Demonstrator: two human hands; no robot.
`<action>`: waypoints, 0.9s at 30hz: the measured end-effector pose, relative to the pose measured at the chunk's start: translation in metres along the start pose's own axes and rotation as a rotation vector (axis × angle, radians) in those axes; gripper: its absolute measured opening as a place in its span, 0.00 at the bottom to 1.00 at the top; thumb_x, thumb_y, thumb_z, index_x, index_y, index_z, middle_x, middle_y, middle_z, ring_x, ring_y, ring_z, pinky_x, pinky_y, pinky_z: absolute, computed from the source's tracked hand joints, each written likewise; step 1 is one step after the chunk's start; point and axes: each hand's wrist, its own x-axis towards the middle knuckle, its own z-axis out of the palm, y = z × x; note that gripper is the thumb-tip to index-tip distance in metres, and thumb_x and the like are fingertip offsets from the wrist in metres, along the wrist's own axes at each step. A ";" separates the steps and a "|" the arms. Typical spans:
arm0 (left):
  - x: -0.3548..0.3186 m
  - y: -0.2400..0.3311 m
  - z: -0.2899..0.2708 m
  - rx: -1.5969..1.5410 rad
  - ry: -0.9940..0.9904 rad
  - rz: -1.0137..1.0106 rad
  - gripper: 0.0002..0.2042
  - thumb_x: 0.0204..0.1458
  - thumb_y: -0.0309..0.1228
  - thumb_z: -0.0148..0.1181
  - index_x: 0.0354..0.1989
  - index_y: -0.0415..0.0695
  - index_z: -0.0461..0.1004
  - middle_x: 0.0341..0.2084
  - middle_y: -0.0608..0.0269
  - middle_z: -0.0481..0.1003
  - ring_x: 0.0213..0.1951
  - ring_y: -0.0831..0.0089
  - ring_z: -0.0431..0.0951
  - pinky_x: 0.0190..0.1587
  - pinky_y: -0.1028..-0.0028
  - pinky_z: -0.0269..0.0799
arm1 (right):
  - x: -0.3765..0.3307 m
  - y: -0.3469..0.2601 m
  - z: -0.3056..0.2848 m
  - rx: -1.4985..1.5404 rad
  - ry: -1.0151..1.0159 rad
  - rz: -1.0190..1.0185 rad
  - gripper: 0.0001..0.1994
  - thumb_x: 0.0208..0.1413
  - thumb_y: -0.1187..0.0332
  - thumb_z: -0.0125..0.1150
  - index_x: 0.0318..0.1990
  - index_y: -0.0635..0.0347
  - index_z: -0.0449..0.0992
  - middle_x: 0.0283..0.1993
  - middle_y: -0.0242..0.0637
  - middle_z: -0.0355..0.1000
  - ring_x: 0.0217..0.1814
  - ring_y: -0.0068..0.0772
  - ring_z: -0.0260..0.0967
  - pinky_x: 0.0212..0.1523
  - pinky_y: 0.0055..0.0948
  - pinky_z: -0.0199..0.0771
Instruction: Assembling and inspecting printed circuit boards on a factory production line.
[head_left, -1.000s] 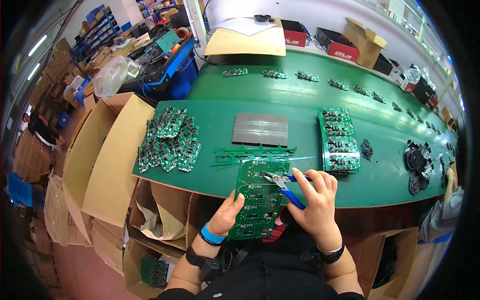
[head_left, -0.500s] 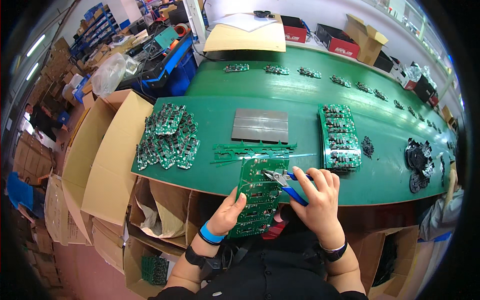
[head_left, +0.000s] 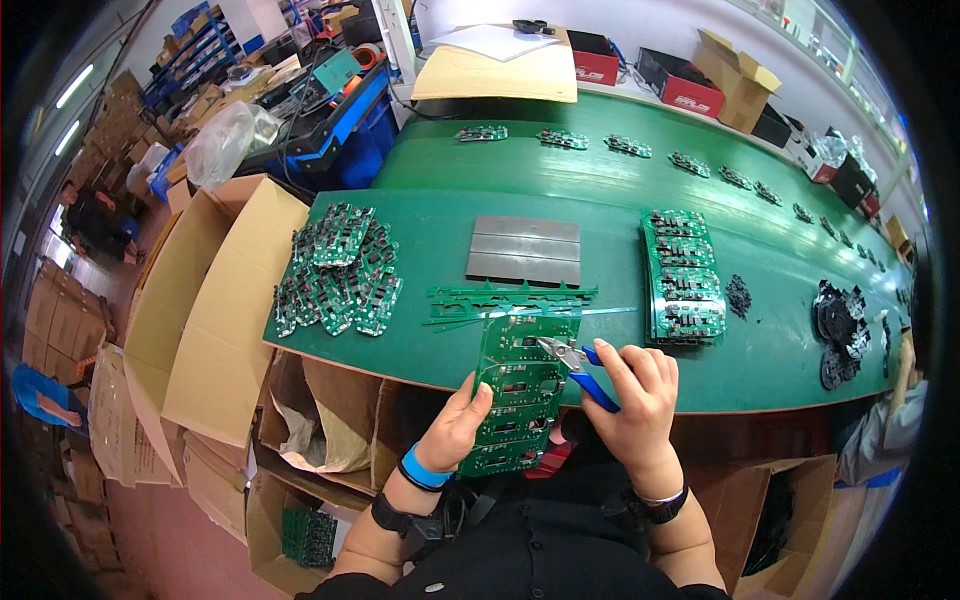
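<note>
My left hand (head_left: 455, 430) grips the left edge of a green circuit board panel (head_left: 520, 400), which is held tilted in front of my body at the table's near edge. In my right hand (head_left: 642, 395) is a pair of cutting pliers (head_left: 592, 382) with blue handles. Their metal jaws lie over the panel's upper part, by a slot; whether they touch it I cannot tell. Just beyond the panel lie thin green offcut strips (head_left: 510, 299), and behind those a grey metal block (head_left: 525, 248) with grooves.
Loose circuit boards (head_left: 335, 270) are heaped on the left. A stack of panels (head_left: 685, 285) stands right, beside small black bits (head_left: 738, 295) and a black parts heap (head_left: 840, 330). Single boards (head_left: 563, 139) line the green belt. Open cardboard boxes (head_left: 225, 320) flank the table. Another person's sleeve (head_left: 885, 435) shows far right.
The pliers' jaws have shifted slightly right over the panel. My left hand keeps its hold. The boards on the belt have moved a little to the right. A person in the background has moved.
</note>
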 end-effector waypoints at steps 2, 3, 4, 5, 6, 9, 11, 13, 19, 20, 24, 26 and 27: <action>0.000 -0.001 -0.007 -0.108 0.026 -0.073 0.26 0.64 0.44 0.35 0.66 0.40 0.49 0.57 0.48 0.63 0.54 0.59 0.70 0.50 0.60 0.72 | 0.000 0.000 -0.005 0.039 0.012 0.034 0.26 0.30 0.68 0.67 0.45 0.56 0.76 0.36 0.36 0.67 0.37 0.38 0.64 0.40 0.36 0.61; -0.002 -0.002 -0.011 -0.106 0.028 -0.075 0.26 0.64 0.44 0.35 0.66 0.40 0.49 0.57 0.48 0.63 0.54 0.59 0.70 0.50 0.60 0.72 | 0.000 0.000 -0.009 0.075 0.028 0.069 0.26 0.29 0.69 0.67 0.45 0.57 0.76 0.36 0.36 0.68 0.37 0.38 0.64 0.40 0.36 0.61; -0.003 -0.004 -0.016 -0.447 0.023 -0.133 0.28 0.64 0.47 0.34 0.66 0.41 0.47 0.60 0.45 0.59 0.53 0.56 0.70 0.49 0.58 0.73 | -0.001 -0.001 -0.012 0.077 0.028 0.072 0.26 0.29 0.69 0.67 0.45 0.57 0.76 0.36 0.36 0.68 0.37 0.38 0.64 0.40 0.36 0.61; -0.004 -0.008 -0.021 -0.788 0.018 -0.189 0.30 0.63 0.49 0.33 0.67 0.43 0.45 0.62 0.42 0.55 0.52 0.53 0.71 0.47 0.56 0.74 | -0.002 -0.001 -0.014 0.074 -0.013 0.076 0.25 0.29 0.69 0.67 0.44 0.57 0.76 0.36 0.36 0.68 0.37 0.38 0.64 0.40 0.36 0.61; -0.002 -0.016 -0.027 -0.788 0.016 -0.195 0.30 0.63 0.49 0.33 0.67 0.43 0.45 0.62 0.42 0.55 0.52 0.53 0.71 0.47 0.56 0.74 | -0.004 0.000 -0.014 0.066 -0.054 0.084 0.25 0.29 0.70 0.67 0.44 0.58 0.77 0.35 0.36 0.68 0.37 0.38 0.65 0.40 0.36 0.61; -0.001 -0.026 -0.035 -0.981 -0.057 -0.026 0.32 0.62 0.52 0.33 0.68 0.45 0.42 0.66 0.41 0.45 0.50 0.48 0.72 0.45 0.54 0.75 | -0.007 -0.002 -0.009 0.082 -0.124 0.060 0.26 0.29 0.68 0.68 0.44 0.57 0.76 0.35 0.35 0.68 0.36 0.37 0.64 0.39 0.36 0.60; 0.002 -0.023 -0.026 -1.011 -0.088 -0.023 0.33 0.61 0.53 0.34 0.69 0.45 0.40 0.67 0.41 0.41 0.48 0.45 0.73 0.41 0.55 0.76 | -0.009 -0.002 -0.006 0.072 -0.130 0.059 0.26 0.29 0.68 0.68 0.45 0.57 0.76 0.35 0.35 0.68 0.37 0.37 0.64 0.39 0.36 0.60; 0.003 -0.022 -0.022 -1.026 -0.106 -0.024 0.34 0.61 0.53 0.35 0.69 0.46 0.39 0.67 0.41 0.39 0.47 0.43 0.73 0.40 0.55 0.76 | -0.010 -0.002 -0.005 0.061 -0.136 0.050 0.27 0.29 0.67 0.68 0.45 0.57 0.75 0.35 0.35 0.68 0.37 0.37 0.64 0.39 0.35 0.60; 0.010 -0.029 -0.021 -1.012 -0.054 -0.052 0.31 0.61 0.53 0.35 0.69 0.54 0.43 0.67 0.41 0.41 0.46 0.41 0.73 0.36 0.57 0.76 | -0.014 -0.002 -0.009 0.045 -0.214 0.081 0.29 0.29 0.67 0.69 0.47 0.55 0.74 0.38 0.35 0.67 0.41 0.38 0.65 0.42 0.38 0.61; 0.010 -0.026 -0.021 -1.011 -0.054 -0.033 0.30 0.61 0.52 0.36 0.68 0.54 0.45 0.66 0.41 0.44 0.47 0.42 0.73 0.36 0.56 0.76 | -0.014 -0.002 -0.006 0.064 -0.212 0.088 0.29 0.29 0.67 0.69 0.48 0.55 0.74 0.39 0.36 0.68 0.42 0.39 0.65 0.43 0.39 0.61; 0.003 -0.019 -0.026 -0.898 -0.059 0.052 0.30 0.61 0.53 0.35 0.69 0.55 0.42 0.64 0.36 0.48 0.44 0.42 0.74 0.33 0.56 0.79 | -0.015 -0.005 0.006 0.124 -0.236 0.112 0.31 0.34 0.64 0.68 0.53 0.55 0.70 0.45 0.39 0.66 0.49 0.41 0.64 0.49 0.41 0.59; 0.005 -0.023 -0.034 -0.849 -0.050 0.080 0.30 0.61 0.52 0.33 0.69 0.55 0.42 0.65 0.34 0.44 0.44 0.44 0.75 0.32 0.60 0.79 | -0.019 -0.003 0.012 0.138 -0.201 0.122 0.31 0.37 0.64 0.67 0.54 0.55 0.69 0.46 0.41 0.65 0.52 0.43 0.62 0.53 0.41 0.57; 0.008 -0.024 -0.034 -0.836 -0.051 0.087 0.29 0.62 0.52 0.32 0.69 0.54 0.43 0.65 0.34 0.43 0.45 0.46 0.75 0.33 0.59 0.79 | -0.020 -0.002 0.014 0.154 -0.178 0.136 0.30 0.39 0.64 0.67 0.55 0.56 0.68 0.48 0.42 0.64 0.54 0.43 0.60 0.55 0.41 0.55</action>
